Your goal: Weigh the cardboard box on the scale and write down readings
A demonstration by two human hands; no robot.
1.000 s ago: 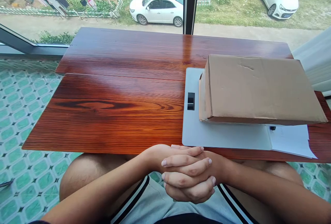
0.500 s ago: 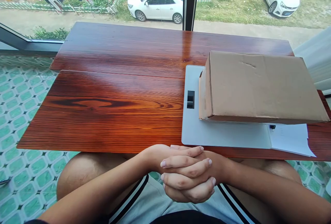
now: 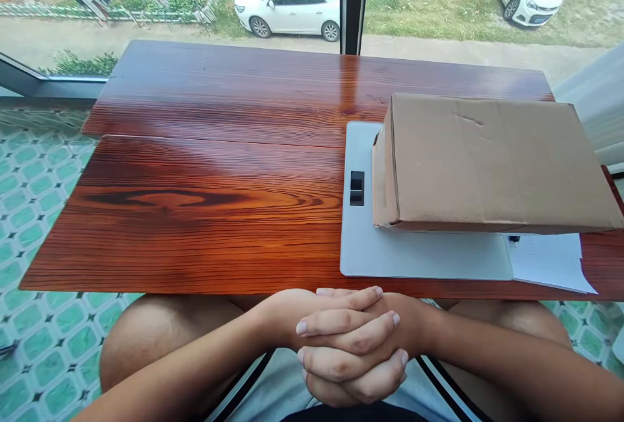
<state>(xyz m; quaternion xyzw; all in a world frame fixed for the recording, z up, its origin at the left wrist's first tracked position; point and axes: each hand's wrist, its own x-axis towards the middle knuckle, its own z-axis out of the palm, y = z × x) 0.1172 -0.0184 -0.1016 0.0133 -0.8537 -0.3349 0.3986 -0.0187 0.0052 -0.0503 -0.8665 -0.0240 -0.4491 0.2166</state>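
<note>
My left hand [image 3: 302,308] and my right hand [image 3: 402,315] are clasped together, their fingers interlaced. They rest over my lap, just in front of the table's near edge. Neither holds any object. Closest to them on the table [image 3: 195,233] is a pale, flat glass-like plate [image 3: 429,256] with a small dark display window [image 3: 357,188] at its left, resembling a scale. On it stands a closed brown cardboard box [image 3: 487,162], which overhangs its right side. White paper sheets [image 3: 548,259] stick out beneath the box, and a small dark item [image 3: 513,238] lies partly hidden there.
The table's wooden boards show a narrow seam. Behind it is a window with a dark frame post [image 3: 351,6], and two white cars [image 3: 292,6] are parked outside. A pale curtain [image 3: 592,103] hangs at right. Green patterned tiles [image 3: 39,227] cover the floor.
My clasped hands sit slightly lower in the picture, still interlaced. The view has shifted a little; the box, plate and papers stay in place on the table.
</note>
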